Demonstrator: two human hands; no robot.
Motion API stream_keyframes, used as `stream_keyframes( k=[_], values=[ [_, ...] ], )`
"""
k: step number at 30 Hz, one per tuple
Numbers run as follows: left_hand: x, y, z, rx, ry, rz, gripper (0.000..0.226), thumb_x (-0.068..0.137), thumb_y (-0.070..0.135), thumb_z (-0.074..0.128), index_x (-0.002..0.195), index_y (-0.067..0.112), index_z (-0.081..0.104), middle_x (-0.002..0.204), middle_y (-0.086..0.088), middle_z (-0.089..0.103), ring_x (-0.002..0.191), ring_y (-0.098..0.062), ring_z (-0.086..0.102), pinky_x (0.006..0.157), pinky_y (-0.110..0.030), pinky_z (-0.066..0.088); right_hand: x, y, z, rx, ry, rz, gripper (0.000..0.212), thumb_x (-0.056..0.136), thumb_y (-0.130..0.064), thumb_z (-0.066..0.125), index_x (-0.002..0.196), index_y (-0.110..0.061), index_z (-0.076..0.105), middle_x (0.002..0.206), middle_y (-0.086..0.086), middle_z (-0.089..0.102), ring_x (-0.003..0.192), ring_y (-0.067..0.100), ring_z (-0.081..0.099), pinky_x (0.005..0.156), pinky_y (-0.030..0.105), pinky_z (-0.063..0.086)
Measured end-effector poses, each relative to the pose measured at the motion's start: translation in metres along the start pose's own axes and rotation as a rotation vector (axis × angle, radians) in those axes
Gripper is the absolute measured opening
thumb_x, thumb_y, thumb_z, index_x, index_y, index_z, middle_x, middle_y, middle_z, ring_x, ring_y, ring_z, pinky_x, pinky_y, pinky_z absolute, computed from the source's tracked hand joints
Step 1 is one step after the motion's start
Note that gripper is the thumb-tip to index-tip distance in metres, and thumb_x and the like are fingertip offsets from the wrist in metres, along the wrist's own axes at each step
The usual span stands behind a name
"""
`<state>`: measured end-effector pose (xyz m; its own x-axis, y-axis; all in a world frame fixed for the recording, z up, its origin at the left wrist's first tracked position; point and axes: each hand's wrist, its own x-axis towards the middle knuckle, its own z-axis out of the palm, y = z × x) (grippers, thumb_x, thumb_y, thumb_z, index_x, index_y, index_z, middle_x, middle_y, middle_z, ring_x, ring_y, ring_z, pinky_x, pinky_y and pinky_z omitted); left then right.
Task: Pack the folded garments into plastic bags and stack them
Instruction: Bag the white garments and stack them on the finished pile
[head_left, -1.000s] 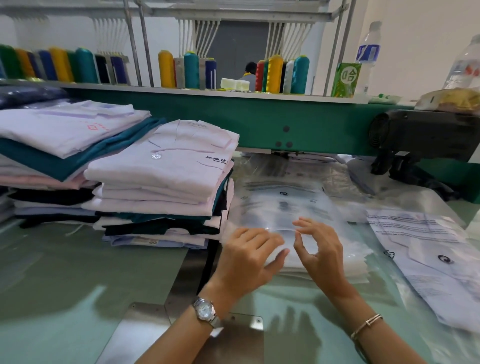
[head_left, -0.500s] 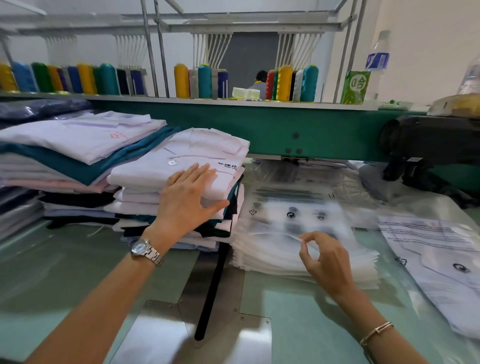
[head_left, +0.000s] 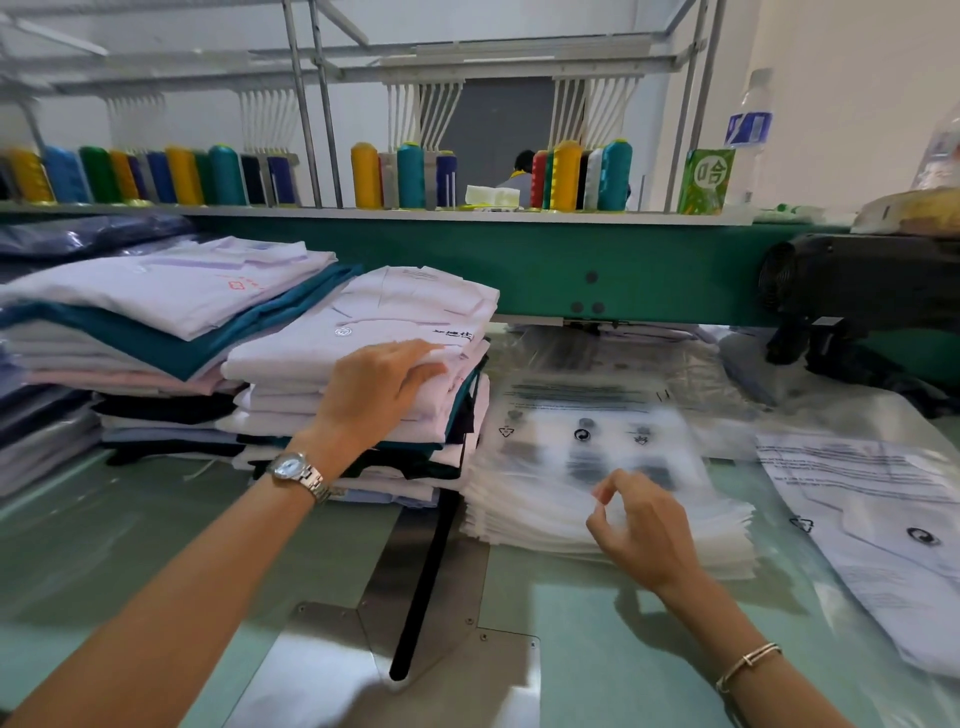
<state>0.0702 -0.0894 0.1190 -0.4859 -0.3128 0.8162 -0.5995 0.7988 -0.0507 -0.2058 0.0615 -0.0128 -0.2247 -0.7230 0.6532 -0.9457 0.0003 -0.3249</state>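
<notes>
A person's two bare hands work over a pale green bench (head_left: 104, 561). The left hand (head_left: 382, 387), with a silver wristwatch (head_left: 291, 466), rests on the topmost white folded garment (head_left: 395, 322) of a tall pile of folded white, teal and dark clothing (head_left: 332, 441). Its grip is spread, with the fingers lying nearly flat across the garment's near right corner. Whether the thumb hooks under the fold cannot be told.

Just beside the pile, on its right, sits a flat stack of clear printed plastic bags (head_left: 613, 525). The right hand (head_left: 644, 535), with a thin gold bracelet (head_left: 748, 662), hovers over the stack's near edge. Its grip is pinched, thumb against forefinger, on the blurred film of the top bag (head_left: 582, 436).

The step in hand appears to be the start of one packing cycle: taking a single garment and a single bag. The next move probably calls for sliding the top garment off without spoiling its fold. Meanwhile the right hand must peel one bag free and open its mouth. Garment and bag lie near each other, each already under its own hand.
</notes>
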Motion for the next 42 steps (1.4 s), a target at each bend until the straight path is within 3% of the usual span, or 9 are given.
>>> stream_keyframes(
  k=[3,7,13,21,24,31,36,39,42],
  values=[
    [0.015,0.004,-0.002,-0.055,0.087,-0.211,0.042,0.099,0.041,0.046,0.097,0.005,0.067,0.048,0.012,0.041,0.039,-0.010,0.041,0.043,-0.021,0.032,0.000,-0.002,-0.004,0.044,0.006,-0.035,0.031,0.077,-0.041,0.047,0.083,-0.015,0.062,0.080,-0.002,0.063,0.074,0.020,0.060,0.066,0.034,0.047],
    [0.029,0.010,-0.002,-0.137,0.215,-0.383,0.038,0.101,0.040,0.050,0.090,0.006,0.065,0.049,0.005,0.044,0.043,-0.015,0.041,0.048,-0.025,0.030,0.005,-0.013,-0.011,0.182,0.111,-0.050,0.033,0.082,-0.038,0.044,0.086,-0.014,0.065,0.094,-0.002,0.069,0.092,0.018,0.063,0.081,0.031,0.044],
    [0.025,0.021,-0.005,-0.145,0.309,-0.345,0.036,0.100,0.037,0.051,0.090,0.006,0.067,0.050,0.001,0.045,0.044,-0.020,0.041,0.051,-0.026,0.027,0.036,-0.060,-0.020,0.600,0.044,0.060,0.032,0.090,-0.039,0.040,0.095,-0.020,0.066,0.093,-0.011,0.071,0.091,0.002,0.063,0.077,0.018,0.046],
    [0.027,0.068,-0.031,-0.037,0.472,-0.133,0.033,0.098,0.040,0.052,0.095,0.014,0.072,0.052,0.013,0.040,0.041,-0.009,0.036,0.045,-0.011,0.017,0.109,-0.127,-0.028,1.288,-0.306,0.363,0.050,0.096,-0.051,0.034,0.129,-0.016,0.047,0.104,0.009,0.073,0.090,0.027,0.072,0.073,0.037,0.055],
    [0.009,0.099,-0.030,-0.022,0.413,-0.044,0.022,0.098,0.036,0.057,0.097,0.021,0.074,0.058,0.008,0.060,0.047,-0.014,0.053,0.047,-0.021,0.033,0.130,-0.133,-0.032,1.539,-0.452,0.597,0.061,0.093,-0.063,0.035,0.110,-0.010,0.062,0.089,0.011,0.072,0.076,0.027,0.071,0.063,0.033,0.056],
    [-0.033,0.136,-0.029,-0.077,0.124,0.031,0.039,0.089,0.053,0.053,0.092,0.021,0.075,0.082,0.005,0.073,0.071,-0.019,0.069,0.062,-0.030,0.053,0.114,-0.107,-0.036,1.437,-0.634,0.840,0.010,0.090,-0.005,0.049,0.091,-0.001,0.058,0.067,0.013,0.066,0.057,0.025,0.065,0.053,0.030,0.054],
    [-0.032,0.090,-0.052,0.155,-0.229,-0.354,0.088,0.086,0.079,0.005,0.134,0.024,0.053,0.142,0.001,0.052,0.130,-0.022,0.048,0.108,-0.042,0.036,0.101,-0.100,-0.036,1.414,-0.591,0.839,0.015,0.091,-0.003,0.047,0.086,-0.003,0.062,0.066,0.010,0.068,0.055,0.023,0.067,0.050,0.025,0.054],
    [-0.042,0.028,-0.065,0.259,-0.233,-0.669,0.072,0.091,0.066,0.039,0.136,0.011,0.049,0.138,-0.014,0.052,0.121,-0.034,0.052,0.097,-0.048,0.045,0.095,-0.094,-0.041,1.366,-0.544,0.820,0.021,0.090,-0.003,0.049,0.074,-0.005,0.061,0.061,0.008,0.066,0.052,0.023,0.066,0.048,0.024,0.051],
    [-0.053,-0.009,-0.069,-0.387,-0.415,-1.050,0.059,0.087,0.053,0.063,0.125,0.009,0.057,0.120,-0.012,0.065,0.097,-0.027,0.064,0.080,-0.039,0.052,0.088,-0.086,-0.045,1.320,-0.545,0.766,0.018,0.089,-0.002,0.052,0.073,-0.004,0.061,0.064,0.007,0.066,0.055,0.022,0.067,0.050,0.025,0.053]
  ],
)
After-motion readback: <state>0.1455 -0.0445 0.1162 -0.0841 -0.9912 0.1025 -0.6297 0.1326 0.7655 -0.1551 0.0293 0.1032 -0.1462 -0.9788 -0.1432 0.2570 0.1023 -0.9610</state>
